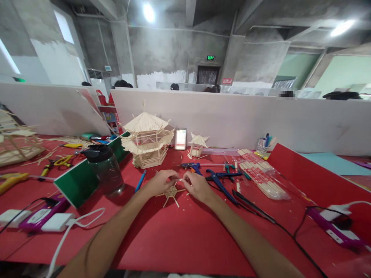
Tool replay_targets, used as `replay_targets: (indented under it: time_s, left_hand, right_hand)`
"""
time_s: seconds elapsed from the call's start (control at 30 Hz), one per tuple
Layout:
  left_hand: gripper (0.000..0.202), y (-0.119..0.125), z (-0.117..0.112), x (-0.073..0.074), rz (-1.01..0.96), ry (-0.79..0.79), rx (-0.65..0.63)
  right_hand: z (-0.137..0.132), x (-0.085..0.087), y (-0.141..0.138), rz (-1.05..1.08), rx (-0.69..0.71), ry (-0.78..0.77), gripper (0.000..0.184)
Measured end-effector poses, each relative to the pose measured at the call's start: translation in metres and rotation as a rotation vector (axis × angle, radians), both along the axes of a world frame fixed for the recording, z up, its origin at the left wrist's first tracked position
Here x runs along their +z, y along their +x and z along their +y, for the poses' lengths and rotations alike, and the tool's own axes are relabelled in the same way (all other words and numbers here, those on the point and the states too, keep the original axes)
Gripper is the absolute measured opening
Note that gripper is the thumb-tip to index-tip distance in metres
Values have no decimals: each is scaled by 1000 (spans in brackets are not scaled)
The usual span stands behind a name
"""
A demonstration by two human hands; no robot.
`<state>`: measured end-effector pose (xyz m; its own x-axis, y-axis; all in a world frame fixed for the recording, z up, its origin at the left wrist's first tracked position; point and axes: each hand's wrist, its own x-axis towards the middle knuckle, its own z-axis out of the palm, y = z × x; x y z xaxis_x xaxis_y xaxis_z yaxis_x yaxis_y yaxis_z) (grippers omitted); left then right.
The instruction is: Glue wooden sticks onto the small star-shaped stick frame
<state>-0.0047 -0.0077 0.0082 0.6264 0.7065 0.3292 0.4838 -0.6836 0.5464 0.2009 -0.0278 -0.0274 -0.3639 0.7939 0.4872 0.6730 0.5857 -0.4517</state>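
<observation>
My left hand (161,181) and my right hand (197,187) meet over a small star-shaped frame of thin wooden sticks (171,194) lying on the red table (179,239). Both hands are closed in a pinch, fingertips almost touching, on a short pale stick (180,180) just above the frame. Behind the hands stands a two-tier wooden stick pavilion (147,139). A smaller stick pavilion (198,144) stands to its right.
Blue glue gun (191,166), blue-handled pliers and cutters (222,178) and bagged sticks (262,175) lie right of my hands. A dark-lidded jar (104,170) and a green-white divider (82,178) stand left. Cables and power strips (337,227) lie at both sides.
</observation>
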Motion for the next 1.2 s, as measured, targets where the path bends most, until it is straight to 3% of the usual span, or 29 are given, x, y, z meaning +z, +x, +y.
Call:
replay_targets:
  time_s: [0.37, 0.8, 1.2]
  left_hand:
    - [22, 5, -3, 2, -37, 8, 97]
    - [23, 5, -4, 2, -60, -54, 55]
    - [12, 12, -6, 0, -13, 1, 80]
  right_hand:
    - [4, 1, 7, 11, -51, -9, 12]
    - [0, 3, 1, 30, -35, 31, 13]
    - [-3, 9, -6, 16, -166, -15, 11]
